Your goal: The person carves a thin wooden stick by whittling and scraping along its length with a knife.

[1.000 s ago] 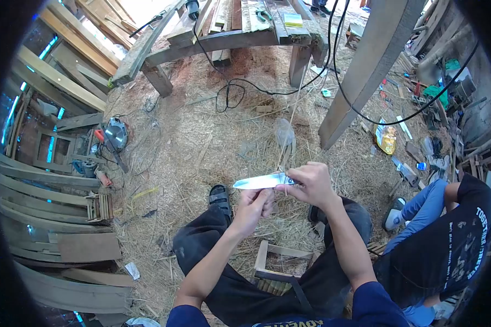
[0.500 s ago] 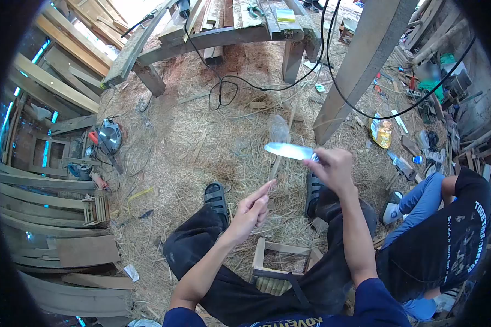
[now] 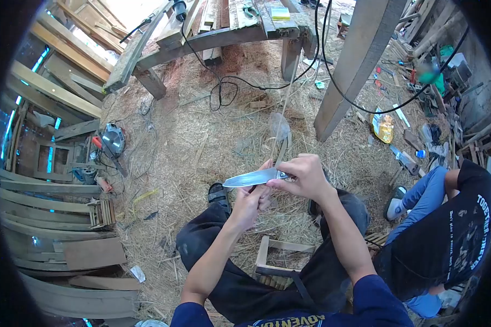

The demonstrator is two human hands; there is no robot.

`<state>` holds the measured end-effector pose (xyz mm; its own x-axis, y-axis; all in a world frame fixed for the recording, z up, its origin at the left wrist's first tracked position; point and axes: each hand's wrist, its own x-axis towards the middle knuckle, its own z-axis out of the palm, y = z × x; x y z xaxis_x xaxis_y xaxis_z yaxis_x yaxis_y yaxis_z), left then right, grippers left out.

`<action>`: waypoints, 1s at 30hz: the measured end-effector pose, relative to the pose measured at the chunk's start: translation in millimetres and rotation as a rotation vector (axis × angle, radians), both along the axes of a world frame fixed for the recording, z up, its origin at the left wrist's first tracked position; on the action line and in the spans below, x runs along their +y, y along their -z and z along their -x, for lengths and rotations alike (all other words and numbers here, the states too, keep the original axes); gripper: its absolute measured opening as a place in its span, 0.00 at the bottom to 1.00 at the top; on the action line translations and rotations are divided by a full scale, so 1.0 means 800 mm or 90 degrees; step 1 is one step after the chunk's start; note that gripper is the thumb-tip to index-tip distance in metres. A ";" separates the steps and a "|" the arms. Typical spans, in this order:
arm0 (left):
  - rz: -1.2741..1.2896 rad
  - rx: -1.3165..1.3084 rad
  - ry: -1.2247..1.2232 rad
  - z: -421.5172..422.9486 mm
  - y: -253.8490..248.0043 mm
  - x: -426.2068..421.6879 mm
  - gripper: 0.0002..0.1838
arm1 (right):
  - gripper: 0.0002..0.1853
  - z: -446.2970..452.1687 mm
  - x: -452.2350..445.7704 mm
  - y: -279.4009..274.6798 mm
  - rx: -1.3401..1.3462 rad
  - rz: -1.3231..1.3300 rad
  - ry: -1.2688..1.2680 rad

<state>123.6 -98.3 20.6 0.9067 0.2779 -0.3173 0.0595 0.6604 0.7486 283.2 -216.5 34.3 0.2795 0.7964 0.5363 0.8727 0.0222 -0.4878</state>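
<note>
In my right hand [image 3: 304, 177] is the handle of a knife [image 3: 250, 178], its broad shiny blade pointing left. Just under the blade, my left hand [image 3: 248, 206] is closed round the lower end of a thin light strip [image 3: 286, 109], which reaches up and away past the knife. The blade crosses over my left fingers and hides part of them. Between my knees stands a small wooden frame [image 3: 286, 246].
A wooden bench [image 3: 213, 39] with boards stands ahead. A slanted post [image 3: 357, 71] and black cable [image 3: 267, 87] are at right centre. A circular saw [image 3: 113, 139] lies left. A seated person [image 3: 447, 240] is close on my right.
Half a second ago the knife was higher and to the right, apart from my left hand. Now it has come back down and left, over my left fingers, which have risen slightly.
</note>
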 end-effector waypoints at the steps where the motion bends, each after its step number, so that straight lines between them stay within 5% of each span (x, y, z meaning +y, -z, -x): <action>1: -0.007 0.001 0.008 0.001 0.003 0.000 0.28 | 0.21 -0.003 -0.001 0.000 -0.011 -0.006 0.002; 9: 0.033 -0.017 0.093 0.021 0.018 -0.004 0.26 | 0.18 -0.034 -0.039 0.001 -0.007 0.076 0.132; 13: -0.007 0.039 0.050 0.027 0.037 -0.005 0.24 | 0.19 0.002 -0.024 0.019 -0.023 0.056 -0.009; 21: -0.060 0.020 0.026 0.029 0.024 0.000 0.24 | 0.20 -0.029 -0.029 0.010 -0.043 0.046 0.139; 25: -0.010 0.007 0.054 0.032 0.039 0.003 0.24 | 0.18 -0.001 -0.015 0.018 -0.046 0.020 -0.017; 30: -0.084 0.002 0.099 0.039 0.022 0.001 0.26 | 0.19 -0.058 -0.037 0.003 0.068 0.052 0.262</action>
<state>92.2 -97.8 3.2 0.9409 0.1734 -0.2911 0.1566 0.5394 0.8274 329.5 -246.0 31.8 0.6339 0.6449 0.4270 0.7447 -0.3598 -0.5621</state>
